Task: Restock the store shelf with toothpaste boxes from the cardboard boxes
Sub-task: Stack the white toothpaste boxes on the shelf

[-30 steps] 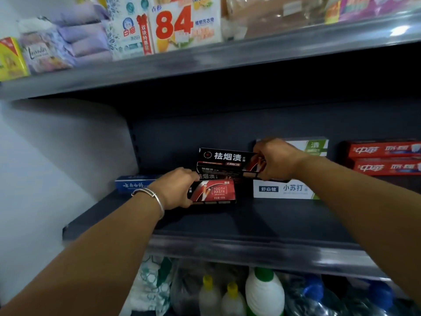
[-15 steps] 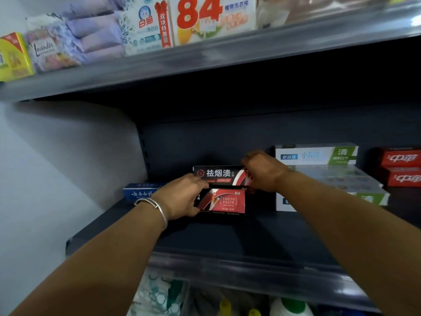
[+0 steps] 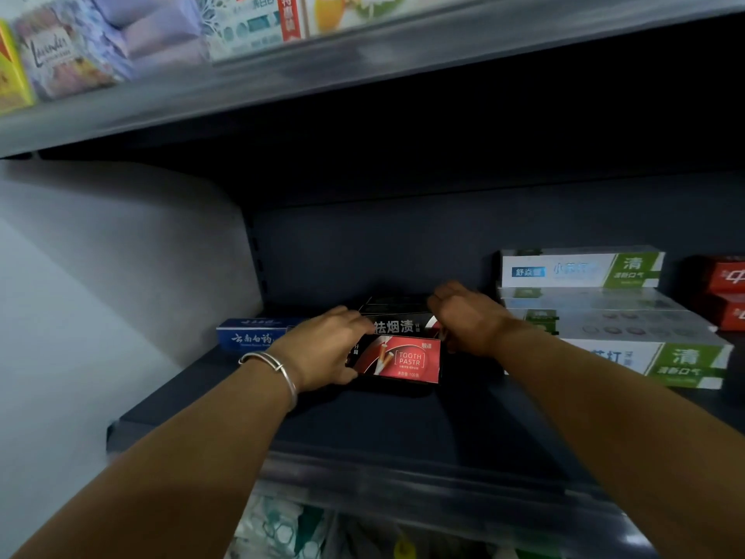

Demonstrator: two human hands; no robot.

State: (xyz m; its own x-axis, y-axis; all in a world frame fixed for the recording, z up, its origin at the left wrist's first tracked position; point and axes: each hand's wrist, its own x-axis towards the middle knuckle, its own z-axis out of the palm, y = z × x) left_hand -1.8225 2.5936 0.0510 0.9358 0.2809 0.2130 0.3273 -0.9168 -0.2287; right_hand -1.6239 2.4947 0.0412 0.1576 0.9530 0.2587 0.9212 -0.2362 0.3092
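Observation:
Black-and-red toothpaste boxes are stacked at the middle of the dark shelf [image 3: 363, 425]. The lower box [image 3: 403, 361] shows a red "TOOTH PASTR" panel, and the upper box [image 3: 397, 326] lies flat on it. My left hand [image 3: 322, 351], with a silver bangle on its wrist, grips the left end of the lower box, thumb underneath. At the right end of the upper box, my right hand [image 3: 467, 316] holds on with fingers curled over it. Both hands hide the ends of the boxes.
A blue toothpaste box [image 3: 248, 336] lies left of the stack near the wall. White-and-green boxes [image 3: 580, 270] are piled to the right, with red boxes [image 3: 729, 278] beyond. Packets fill the shelf above [image 3: 363, 62]. Bottles and bags show below the shelf edge.
My right hand has brought the upper black box down and back until it rests on the stack. The left hand stayed on the lower box. The view has moved closer.

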